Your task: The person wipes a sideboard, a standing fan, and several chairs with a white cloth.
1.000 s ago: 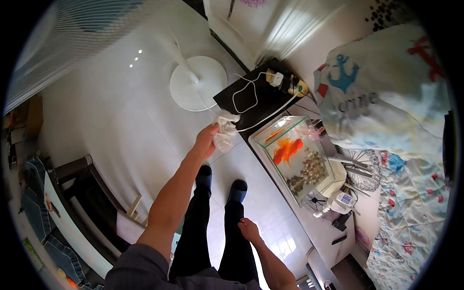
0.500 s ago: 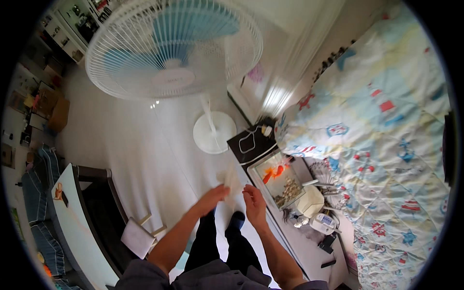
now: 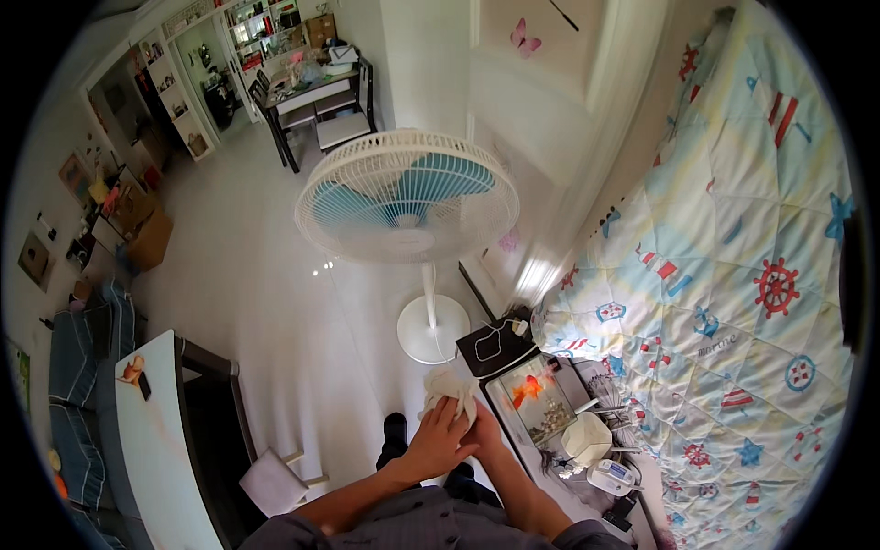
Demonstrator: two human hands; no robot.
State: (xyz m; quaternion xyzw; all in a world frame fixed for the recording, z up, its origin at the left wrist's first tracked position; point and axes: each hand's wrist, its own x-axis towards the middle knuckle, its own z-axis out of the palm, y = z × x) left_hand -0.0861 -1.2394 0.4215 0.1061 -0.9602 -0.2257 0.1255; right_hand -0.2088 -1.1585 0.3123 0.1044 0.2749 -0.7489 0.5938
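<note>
In front of my body, both hands are together on a crumpled off-white cloth (image 3: 445,385). My left hand (image 3: 440,438) lies over its near side with the fingers bent onto it. Close against it, my right hand (image 3: 482,433) grips the cloth from the right, its fingers partly hidden. Beyond the cloth stands a white pedestal fan (image 3: 429,307) with blue blades behind a round grille. Its round base (image 3: 434,330) rests on the floor just past my hands.
To the right sit a small fish tank (image 3: 530,396) with orange fish, a white router (image 3: 587,438) and a white device with a display (image 3: 612,477). A patterned quilted cover (image 3: 715,367) hangs beside them. At left are a white-topped table (image 3: 158,412), a stool (image 3: 273,481) and a blue sofa (image 3: 75,367).
My hands have come together around the cloth, which hung blurred between them before. The view has tilted up, so the fan sits lower and more of the far room shows.
</note>
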